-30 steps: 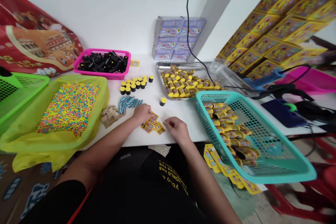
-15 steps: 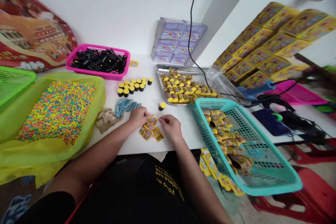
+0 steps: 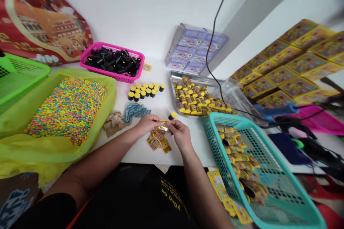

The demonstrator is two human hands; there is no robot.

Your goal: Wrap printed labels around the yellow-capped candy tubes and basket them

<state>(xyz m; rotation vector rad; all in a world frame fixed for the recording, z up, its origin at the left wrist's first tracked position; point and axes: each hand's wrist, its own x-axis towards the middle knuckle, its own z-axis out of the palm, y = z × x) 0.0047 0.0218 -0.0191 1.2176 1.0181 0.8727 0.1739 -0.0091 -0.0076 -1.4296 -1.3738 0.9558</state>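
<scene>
My left hand [image 3: 148, 123] and my right hand [image 3: 180, 134] meet just above the table, fingers pinched on a thin yellow packet [image 3: 162, 121] seen nearly edge-on. A silvery, shiny patch shows beneath it by my right fingers; I cannot tell whether it belongs to the same packet. Below my hands, several small yellow printed packets [image 3: 159, 142] lie in a loose, overlapping pile. A black tub with a yellow lid [image 3: 172, 116] stands just beyond my right hand. Crumpled blue-striped cloth [image 3: 135, 110] and brown cloth [image 3: 114, 123] lie left of my left hand.
Candy fills a yellow-lined bin [image 3: 111, 89] at left. Behind are a pink basket [image 3: 113, 75] of black tubs and several yellow-lidded tubs [image 3: 142, 93]. A metal tray [image 3: 174, 78] and teal basket [image 3: 301, 200] hold yellow-wrapped pieces. Stacked boxes [image 3: 290, 64] and a hanging cable [image 3: 215, 25] are at right.
My hands have come closer together and now both grip the yellow packet, held above the pile. The whole view has shifted, moving the scene rightward.
</scene>
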